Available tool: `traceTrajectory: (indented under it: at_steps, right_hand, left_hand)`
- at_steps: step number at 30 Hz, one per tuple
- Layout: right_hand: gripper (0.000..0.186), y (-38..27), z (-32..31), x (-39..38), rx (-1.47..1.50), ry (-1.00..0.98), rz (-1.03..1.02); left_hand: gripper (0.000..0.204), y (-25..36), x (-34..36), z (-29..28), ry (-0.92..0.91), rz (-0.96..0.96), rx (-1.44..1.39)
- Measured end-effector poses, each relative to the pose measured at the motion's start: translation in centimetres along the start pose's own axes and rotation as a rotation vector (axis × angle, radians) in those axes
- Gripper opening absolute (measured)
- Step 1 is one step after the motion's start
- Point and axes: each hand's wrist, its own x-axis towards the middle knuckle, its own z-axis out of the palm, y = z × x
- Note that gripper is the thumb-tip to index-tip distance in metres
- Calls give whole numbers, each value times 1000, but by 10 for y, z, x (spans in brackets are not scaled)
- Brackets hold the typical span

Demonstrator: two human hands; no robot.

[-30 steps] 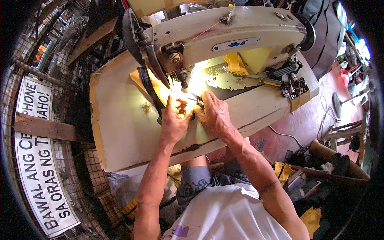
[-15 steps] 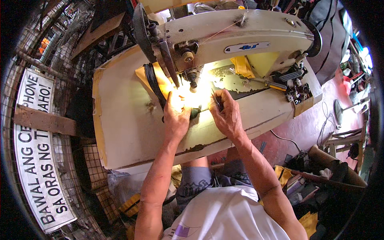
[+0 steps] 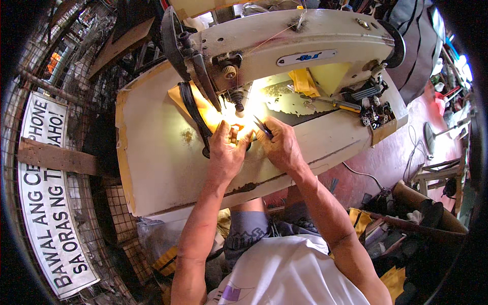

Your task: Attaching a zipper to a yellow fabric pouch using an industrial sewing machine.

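My left hand (image 3: 227, 152) is closed at the near side of the needle area, its fingertips pinching the edge of a yellow fabric piece (image 3: 178, 97) with a black strip (image 3: 192, 114) along it. Glare washes out the fabric between my fingers. Close on its right, my right hand (image 3: 281, 145) is closed around small dark thread snips (image 3: 263, 128), whose tips point toward the left fingers. Above both hands stands the cream sewing machine (image 3: 213, 43), its needle bar and presser area (image 3: 238, 101) lit brightly. A thread runs along its arm.
On the worn table (image 3: 157, 168), a yellow-handled screwdriver (image 3: 345, 105) and a box of bobbins (image 3: 378, 116) lie at the right. Folded yellow fabric (image 3: 303, 82) sits under the machine arm. A wire mesh with a lettered sign (image 3: 51, 218) stands at the left; yellow scraps (image 3: 360, 221) lie below.
My right hand has shifted slightly left, bringing the snips' tips close to the left fingers. My left hand has drawn slightly toward me and turned, its fingers now curled at the fabric.
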Motion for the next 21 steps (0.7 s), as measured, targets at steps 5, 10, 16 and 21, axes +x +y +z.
traceTrajectory:
  at_steps: [5,10,16,21]
  right_hand:
    - [19,0,-1,-2,-25,35,-32]
    - [17,2,0,-3,-9,51,-18]
    - [33,-7,9,-12,-169,236,-212]
    - [30,-2,10,-14,-429,154,-267]
  left_hand:
    - [10,-4,0,1,35,-79,-46]
    - [14,-5,-2,-1,46,-123,-188]
    - [16,7,-1,-5,9,-227,-114]
    - [19,8,0,-5,79,-155,20]
